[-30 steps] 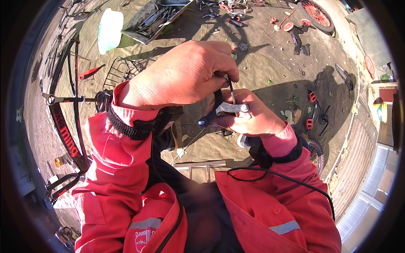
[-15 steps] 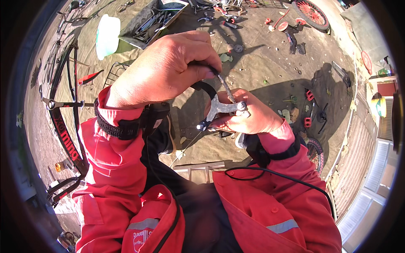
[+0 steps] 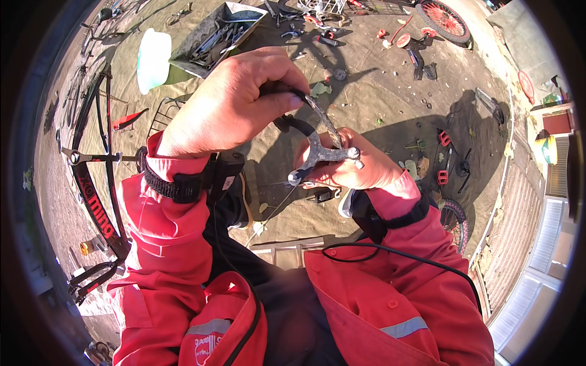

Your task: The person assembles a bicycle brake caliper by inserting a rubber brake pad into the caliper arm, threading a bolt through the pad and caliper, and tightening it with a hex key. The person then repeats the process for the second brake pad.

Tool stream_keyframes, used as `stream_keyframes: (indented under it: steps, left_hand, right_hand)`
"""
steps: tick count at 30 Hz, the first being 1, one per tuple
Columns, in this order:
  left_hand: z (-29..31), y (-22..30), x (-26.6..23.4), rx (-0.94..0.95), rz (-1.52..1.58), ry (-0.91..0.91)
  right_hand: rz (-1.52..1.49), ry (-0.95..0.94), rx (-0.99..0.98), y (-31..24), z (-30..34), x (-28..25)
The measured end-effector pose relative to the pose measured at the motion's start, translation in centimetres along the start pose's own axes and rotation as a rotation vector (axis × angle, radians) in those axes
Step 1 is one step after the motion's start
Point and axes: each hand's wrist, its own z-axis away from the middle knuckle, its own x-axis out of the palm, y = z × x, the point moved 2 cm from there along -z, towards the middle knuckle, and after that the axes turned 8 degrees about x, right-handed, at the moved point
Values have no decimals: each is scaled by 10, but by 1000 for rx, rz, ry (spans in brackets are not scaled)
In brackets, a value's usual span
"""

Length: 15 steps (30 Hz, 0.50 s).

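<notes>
- Head view: left hand (image 3: 235, 100) grips the dark handle of a slim tool (image 3: 317, 116), its tip at a metal brake caliper (image 3: 317, 155) cupped in the right hand (image 3: 354, 168).
- By my judgement the caliper work is midway: off any bike, tool engaged.
- At 11 o'clock, a tool tray (image 3: 213, 36) lies on the dirt ground (image 3: 378, 91); at 9, a black bicycle frame (image 3: 91, 183); a red wheel (image 3: 445, 18) at 1.

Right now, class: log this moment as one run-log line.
left hand: grips tool handle | right hand: holds metal brake caliper | ground: tool tray, red wheel
</notes>
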Motion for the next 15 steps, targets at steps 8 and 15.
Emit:
stream_keyframes:
  steps: [8,15]
  left_hand:
    - [7,-6,-19,-186,166,129]
    - [15,-9,-32,-305,351,423]
  right_hand:
    - [-213,28,159,5,6,1]
    - [-428,17,32,17,5,-12]
